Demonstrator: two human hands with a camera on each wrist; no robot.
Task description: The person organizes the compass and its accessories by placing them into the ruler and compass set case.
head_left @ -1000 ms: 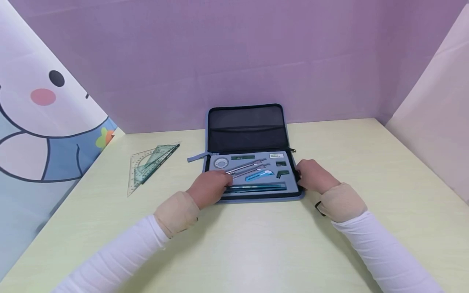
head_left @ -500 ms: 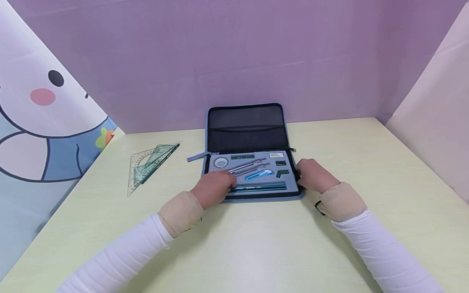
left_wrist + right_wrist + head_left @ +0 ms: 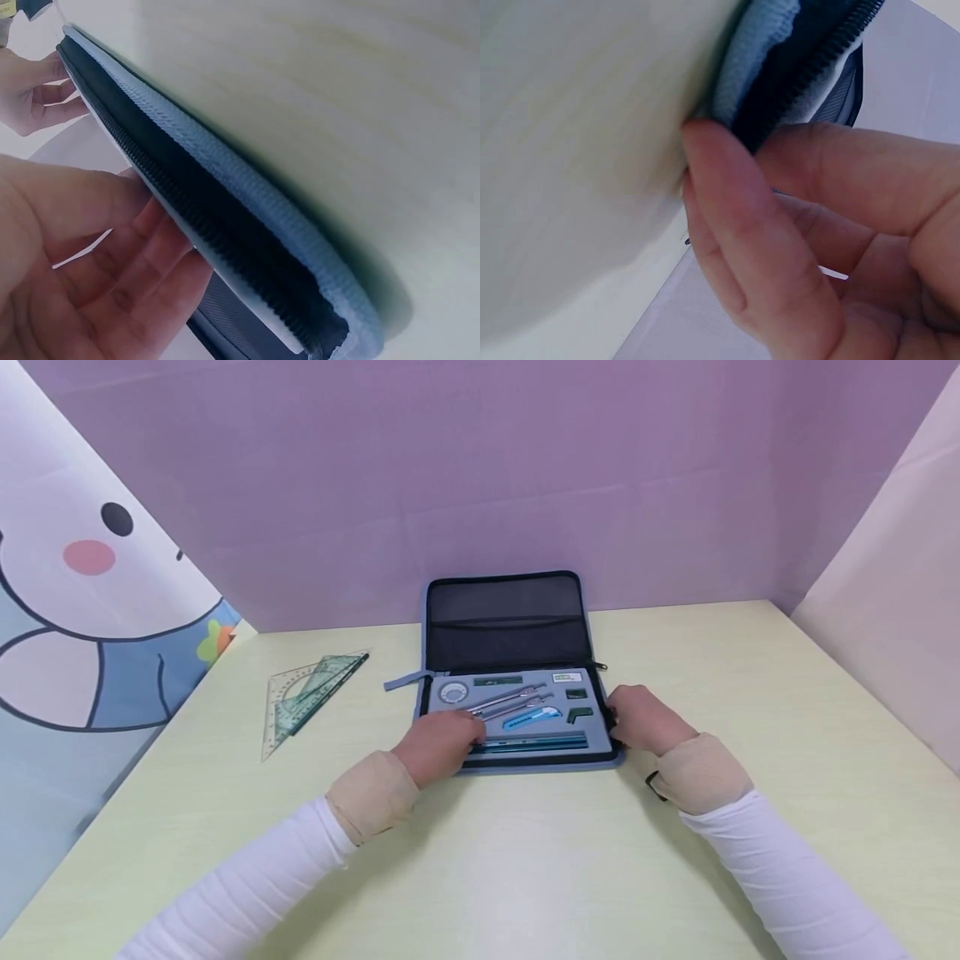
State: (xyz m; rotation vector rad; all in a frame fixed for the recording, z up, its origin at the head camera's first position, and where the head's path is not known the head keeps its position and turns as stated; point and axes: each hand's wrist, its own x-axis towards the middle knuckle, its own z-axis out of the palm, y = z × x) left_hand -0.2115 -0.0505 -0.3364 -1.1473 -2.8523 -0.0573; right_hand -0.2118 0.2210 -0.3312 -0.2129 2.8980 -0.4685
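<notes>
In the head view a blue zip case (image 3: 543, 765) lies unfolded on the table, its dark lid (image 3: 504, 645) raised at the back. Its grey tray holds a pair of compasses (image 3: 513, 697), a blue utility knife (image 3: 532, 718) and teal pencils (image 3: 536, 743) in the front slot. My left hand (image 3: 438, 747) is over the tray's front left, at the pencils' left ends. The left wrist view shows its curved fingers (image 3: 161, 285) reaching past the case's rim, tips hidden. My right hand (image 3: 780, 232) pinches the case's right edge between thumb and fingers.
On the table's left lie clear green set squares (image 3: 288, 697) with a dark pencil-like stick (image 3: 328, 695) along one edge. A fabric strap (image 3: 405, 681) sticks out left of the case. A purple cloth (image 3: 495, 477) hangs behind the table.
My left hand has shifted slightly right along the pencils, which now lie more level in their slot. My right hand has stayed on the case's edge.
</notes>
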